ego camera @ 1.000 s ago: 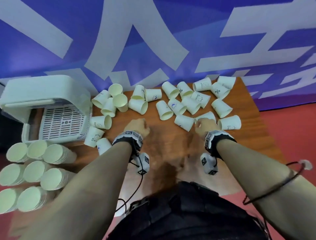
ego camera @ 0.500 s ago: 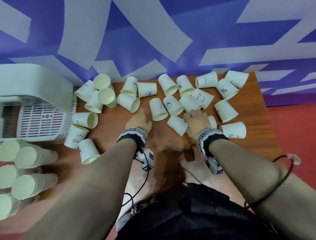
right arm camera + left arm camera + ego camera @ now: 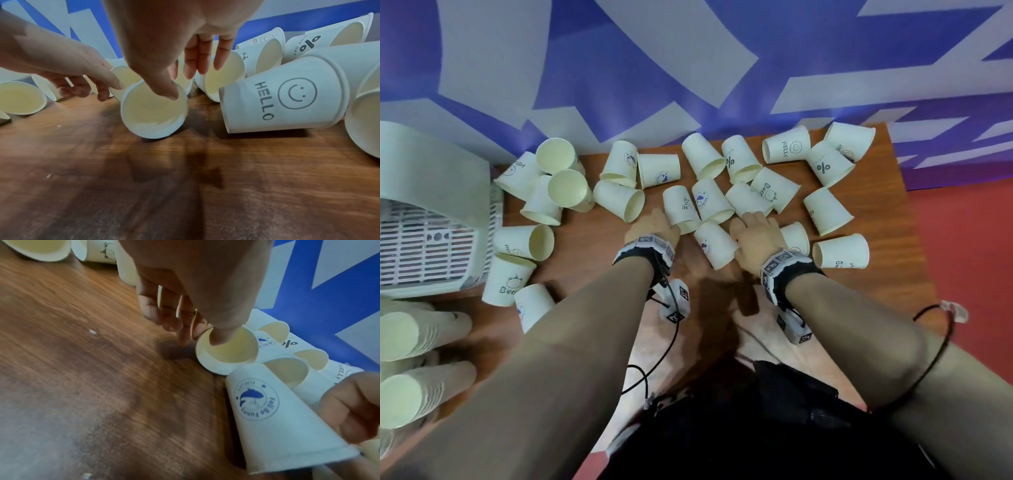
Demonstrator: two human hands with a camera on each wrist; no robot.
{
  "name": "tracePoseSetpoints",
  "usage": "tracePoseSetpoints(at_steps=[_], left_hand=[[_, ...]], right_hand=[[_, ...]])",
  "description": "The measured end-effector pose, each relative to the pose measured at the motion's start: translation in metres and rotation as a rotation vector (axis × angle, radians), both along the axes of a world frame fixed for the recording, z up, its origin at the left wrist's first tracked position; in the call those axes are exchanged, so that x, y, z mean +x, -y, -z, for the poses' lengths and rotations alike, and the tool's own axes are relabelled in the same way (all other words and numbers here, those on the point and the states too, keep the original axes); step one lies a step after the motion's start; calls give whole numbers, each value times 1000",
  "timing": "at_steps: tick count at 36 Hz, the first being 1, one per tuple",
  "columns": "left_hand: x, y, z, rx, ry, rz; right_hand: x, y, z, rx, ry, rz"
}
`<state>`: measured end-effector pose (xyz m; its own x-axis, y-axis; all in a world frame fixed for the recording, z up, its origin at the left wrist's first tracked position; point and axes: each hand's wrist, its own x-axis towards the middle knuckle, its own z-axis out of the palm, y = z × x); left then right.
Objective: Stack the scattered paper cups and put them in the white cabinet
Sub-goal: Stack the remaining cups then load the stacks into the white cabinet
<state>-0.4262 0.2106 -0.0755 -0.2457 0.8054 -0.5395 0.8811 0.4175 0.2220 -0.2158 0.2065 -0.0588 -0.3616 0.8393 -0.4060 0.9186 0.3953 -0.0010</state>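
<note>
Head view is showing both forearms reaching forward over the wooden table [image 3: 592,240]. Left hand [image 3: 654,226] is pinching a lying paper cup [image 3: 226,352], thumb inside its rim. Right hand [image 3: 755,236] is likewise gripping the dolphin-print cup [image 3: 714,245], thumb hooking inside, near the middle of the scattered cups.

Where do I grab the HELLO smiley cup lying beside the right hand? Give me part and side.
Probably the side wall of the HELLO cup, taken from above with thumb and fingers straddling its middle. It lies on its side, narrow base toward the right hand, mouth turned away.
</note>
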Motion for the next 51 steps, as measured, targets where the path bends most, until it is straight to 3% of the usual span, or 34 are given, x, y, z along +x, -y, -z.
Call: tracePoseSetpoints(at_steps=[15, 27, 33, 43, 51], left_hand=[[-15, 15, -29, 5, -60, -12], [-45, 65, -72, 112, -61, -113], [-79, 109, -93, 150, -59, -155], [-145, 190, -120, 197, -99, -257], [-209, 243, -141, 193, -237, -361]], right_hand=[[-2, 4, -21, 65, -99, 18], [-35, 31, -61, 41, -326, 153], [-71, 43, -76, 1, -398, 183], [-155, 78, -99, -19, -425, 6], [-240, 119, -115, 2, -496, -102]])
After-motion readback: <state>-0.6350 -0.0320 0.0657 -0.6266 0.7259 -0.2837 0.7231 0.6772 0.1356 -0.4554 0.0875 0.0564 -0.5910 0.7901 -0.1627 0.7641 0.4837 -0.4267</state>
